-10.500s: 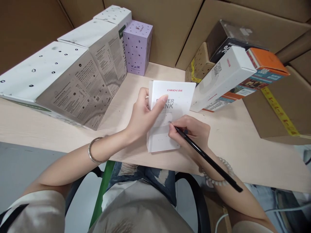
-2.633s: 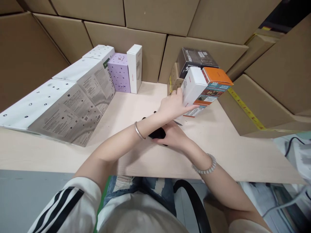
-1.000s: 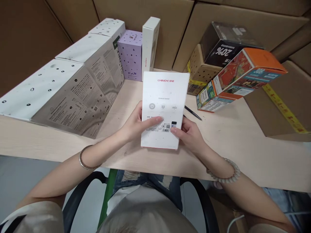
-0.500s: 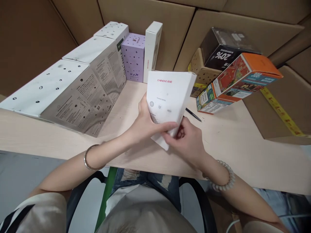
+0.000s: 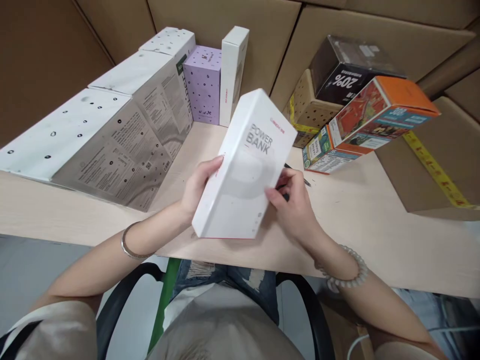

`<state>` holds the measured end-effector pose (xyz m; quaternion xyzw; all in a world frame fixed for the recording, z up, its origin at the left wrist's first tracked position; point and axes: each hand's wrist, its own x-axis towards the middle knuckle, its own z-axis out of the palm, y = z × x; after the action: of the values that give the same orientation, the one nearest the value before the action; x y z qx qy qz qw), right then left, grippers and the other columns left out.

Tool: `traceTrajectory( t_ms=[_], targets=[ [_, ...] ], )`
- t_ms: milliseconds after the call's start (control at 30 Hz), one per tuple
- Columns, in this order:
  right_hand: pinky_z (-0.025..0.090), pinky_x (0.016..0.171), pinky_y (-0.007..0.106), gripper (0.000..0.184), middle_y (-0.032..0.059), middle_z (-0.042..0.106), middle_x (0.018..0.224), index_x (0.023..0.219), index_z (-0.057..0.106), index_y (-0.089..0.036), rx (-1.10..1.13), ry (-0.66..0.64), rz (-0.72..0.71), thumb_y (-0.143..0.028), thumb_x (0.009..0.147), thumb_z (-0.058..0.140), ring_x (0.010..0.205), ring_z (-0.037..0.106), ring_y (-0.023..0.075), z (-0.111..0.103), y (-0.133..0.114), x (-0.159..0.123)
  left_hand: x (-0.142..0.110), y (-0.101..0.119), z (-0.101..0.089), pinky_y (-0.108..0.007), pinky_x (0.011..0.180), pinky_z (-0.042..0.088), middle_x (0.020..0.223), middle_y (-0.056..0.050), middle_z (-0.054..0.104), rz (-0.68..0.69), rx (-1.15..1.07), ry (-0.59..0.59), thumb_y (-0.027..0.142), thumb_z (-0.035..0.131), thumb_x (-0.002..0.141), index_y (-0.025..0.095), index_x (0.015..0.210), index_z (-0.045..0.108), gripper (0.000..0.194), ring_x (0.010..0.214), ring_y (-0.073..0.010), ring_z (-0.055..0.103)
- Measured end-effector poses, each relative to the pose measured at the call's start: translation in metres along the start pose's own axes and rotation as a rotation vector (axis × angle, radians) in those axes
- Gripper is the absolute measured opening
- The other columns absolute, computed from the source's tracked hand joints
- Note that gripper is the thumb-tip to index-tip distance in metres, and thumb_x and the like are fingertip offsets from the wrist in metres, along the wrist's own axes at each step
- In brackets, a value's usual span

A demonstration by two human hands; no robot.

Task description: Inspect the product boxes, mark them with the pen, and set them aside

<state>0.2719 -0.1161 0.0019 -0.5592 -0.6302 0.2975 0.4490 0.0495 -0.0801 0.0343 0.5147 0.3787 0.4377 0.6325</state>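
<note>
A person sits at a pale wooden desk (image 5: 360, 225), both bare hands on a white power bank box (image 5: 243, 175) at the near middle of the scene. The box is tilted, its top leaning far and right, its printed front facing up toward the person, and it appears to be lifted off the desk. The left hand (image 5: 200, 182) grips its left edge, thumb along the side and the other fingers hidden behind. The right hand (image 5: 294, 200) has its thumb against the front near the right edge, fingers curled beside it; whether they pinch the box cannot be told. Just beyond that hand lies a dark pen (image 5: 307, 183), partly covered. Far left, a purple box (image 5: 202, 87) stands beside a slim white box (image 5: 232, 77); to the right is an orange box (image 5: 375, 120). The step in hand looks like turning the box to view its faces; the next move probably calls for a steady left hold while the right hand takes a surer grip on the edge
</note>
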Motion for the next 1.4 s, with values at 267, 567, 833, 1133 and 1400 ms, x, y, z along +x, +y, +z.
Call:
traceTrajectory(
  t_ms=[267,567,833,1133,1400],
  targets=[
    [0.061,0.067,0.04,0.056,0.003,0.078,0.087,0.107,0.069,-0.029,0.209,-0.217,0.175,-0.083,0.091,0.068,0.08,0.072,0.0265,-0.007,-0.002,0.002,0.014,-0.013,-0.004,-0.058,0.098,0.066,0.117,-0.014,0.084,-0.084,-0.119,-0.171,0.068,0.079,0.086,0.024,0.125,0.075,0.059,0.122,-0.0431,0.078],
    [0.049,0.078,0.045,0.06,0.0157,0.076,0.083,0.115,0.079,-0.018,-0.811,0.03,0.181,-0.062,0.112,0.037,0.08,0.072,0.0354,-0.048,0.011,0.037,0.018,-0.027,-0.006,-0.047,0.102,0.067,0.128,-0.013,0.083,-0.039,-0.116,-0.162,0.049,0.094,0.083,0.022,0.124,0.074,0.054,0.12,-0.0351,0.08],
    [0.043,0.077,0.039,0.048,0.0232,0.083,0.113,0.134,0.072,-0.014,-1.147,-0.2,0.335,-0.035,0.116,0.032,0.102,0.078,0.0372,-0.04,0.007,0.048,0.021,-0.021,-0.019,-0.051,0.106,0.068,0.138,-0.015,0.079,0.246,0.029,-0.012,0.049,0.101,0.075,0.023,0.13,0.066,0.07,0.128,-0.0372,0.077],
    [0.043,0.073,0.037,0.044,0.022,0.084,0.119,0.139,0.074,-0.016,-1.262,-0.264,0.329,-0.032,0.114,0.041,0.109,0.08,0.0371,-0.037,0.013,0.048,0.038,-0.023,-0.043,-0.055,0.116,0.061,0.121,-0.011,0.082,0.595,0.23,0.061,0.06,0.105,0.063,0.025,0.109,0.074,0.066,0.124,-0.0343,0.077],
    [0.045,0.072,0.036,0.044,0.0221,0.085,0.115,0.123,0.082,-0.015,-1.281,-0.241,0.263,-0.026,0.111,0.042,0.103,0.081,0.0352,-0.039,0.017,0.048,0.039,-0.02,-0.04,-0.049,0.087,0.073,0.096,-0.008,0.084,0.099,-0.119,-0.016,0.081,0.078,0.084,0.023,0.109,0.077,0.063,0.102,-0.0355,0.084]
  ],
)
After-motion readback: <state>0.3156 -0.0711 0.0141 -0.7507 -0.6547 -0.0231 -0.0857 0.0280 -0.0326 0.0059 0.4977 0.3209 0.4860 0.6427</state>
